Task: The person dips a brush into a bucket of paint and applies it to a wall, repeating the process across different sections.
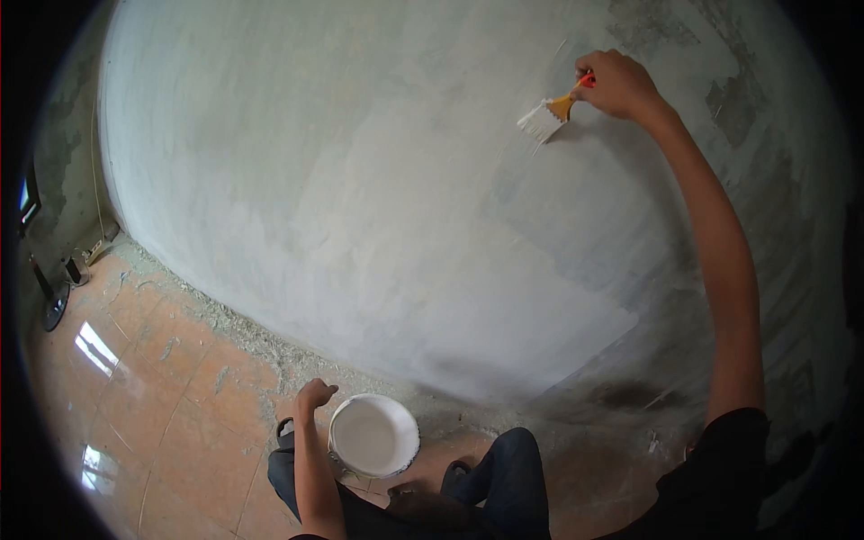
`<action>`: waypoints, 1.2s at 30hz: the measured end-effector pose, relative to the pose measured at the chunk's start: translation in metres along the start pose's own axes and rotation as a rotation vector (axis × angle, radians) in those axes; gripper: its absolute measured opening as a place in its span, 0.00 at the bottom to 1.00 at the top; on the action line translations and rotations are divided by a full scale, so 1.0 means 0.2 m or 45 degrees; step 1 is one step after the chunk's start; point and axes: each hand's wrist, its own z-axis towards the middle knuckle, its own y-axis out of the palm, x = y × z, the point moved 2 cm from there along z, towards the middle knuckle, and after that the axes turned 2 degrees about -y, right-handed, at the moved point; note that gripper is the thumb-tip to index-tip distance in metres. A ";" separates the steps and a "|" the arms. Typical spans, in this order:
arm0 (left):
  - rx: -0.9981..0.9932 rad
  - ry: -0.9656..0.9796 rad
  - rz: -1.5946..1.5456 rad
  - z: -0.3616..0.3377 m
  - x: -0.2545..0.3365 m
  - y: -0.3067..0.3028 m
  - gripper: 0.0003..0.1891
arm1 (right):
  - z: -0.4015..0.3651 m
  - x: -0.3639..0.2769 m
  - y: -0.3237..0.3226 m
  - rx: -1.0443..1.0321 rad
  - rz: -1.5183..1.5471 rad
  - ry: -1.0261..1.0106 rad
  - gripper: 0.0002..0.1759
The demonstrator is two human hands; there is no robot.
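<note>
Head view, right hand (621,85): upper right of the frame, fingers closed round the red-and-yellow handle of the brush (562,108); this pinch near the handle's end looks suited to reach, though a hold closer to the bristles (540,123) should steady the edge.
Brush: head slanting down and left, bristles loaded with a thick pale coating; whether their tips press on the wall (360,180) cannot be told. A low angle and light, even pressure would likely spread the load without ridges.
Wall: pale and fairly even across the middle, darker and rougher at the upper right and lower right; long overlapping strokes would soften the streaks beside the brush.
Left hand (315,394): bottom, left of centre, fingers curled in, no object visible in it; just beside the bucket (409,434), contact with the rim unclear.
Bucket: bottom centre, upright between the legs, pale liquid (364,441) inside; wiping surplus on its rim should limit drips.
Debris (261,349): scraps along the wall's foot, lower left; bristles are best kept off them, as grit would probably drag marks.
</note>
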 end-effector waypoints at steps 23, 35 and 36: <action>0.006 -0.019 -0.016 0.04 -0.03 0.01 0.27 | 0.07 0.17 -0.46 0.426 -0.396 0.061 0.09; 0.008 -0.028 -0.029 0.00 -0.02 -0.01 0.27 | -0.11 -0.09 0.04 0.720 -0.879 -0.647 0.04; 0.009 -0.029 -0.032 0.01 -0.02 -0.01 0.27 | -0.14 -0.12 0.08 0.712 -0.899 -0.697 0.05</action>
